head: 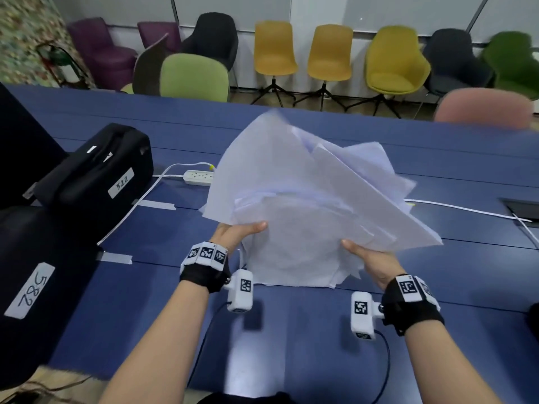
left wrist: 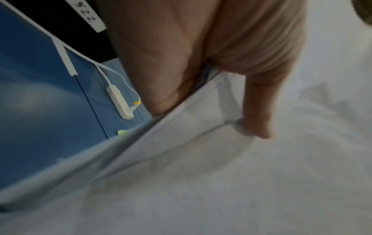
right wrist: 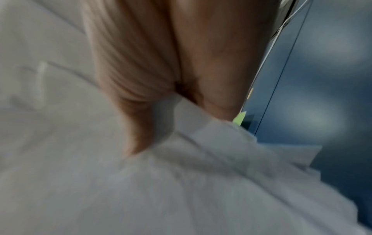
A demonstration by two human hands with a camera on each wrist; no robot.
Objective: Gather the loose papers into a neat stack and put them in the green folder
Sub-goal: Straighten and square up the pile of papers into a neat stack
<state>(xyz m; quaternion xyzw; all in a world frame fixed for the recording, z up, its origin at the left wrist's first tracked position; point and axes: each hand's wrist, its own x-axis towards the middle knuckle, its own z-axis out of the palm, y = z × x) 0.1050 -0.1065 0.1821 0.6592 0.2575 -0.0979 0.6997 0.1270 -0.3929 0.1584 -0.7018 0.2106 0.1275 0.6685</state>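
While both forearms are reaching forward over the blue table [head: 291,345], the left hand [head: 233,233] is pinching the uneven papers [head: 306,199] at their left edge, thumb on top, and the right hand [head: 370,262] is gripping their right edge likewise, holding them tilted above the table.

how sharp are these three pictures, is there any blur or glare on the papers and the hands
Head view: the papers smear at their far edges from motion, while the left hand and right hand are fairly sharp. Left wrist view: soft all over, papers dim. Right wrist view: the blurriest, with pale glare patches on the blue table.
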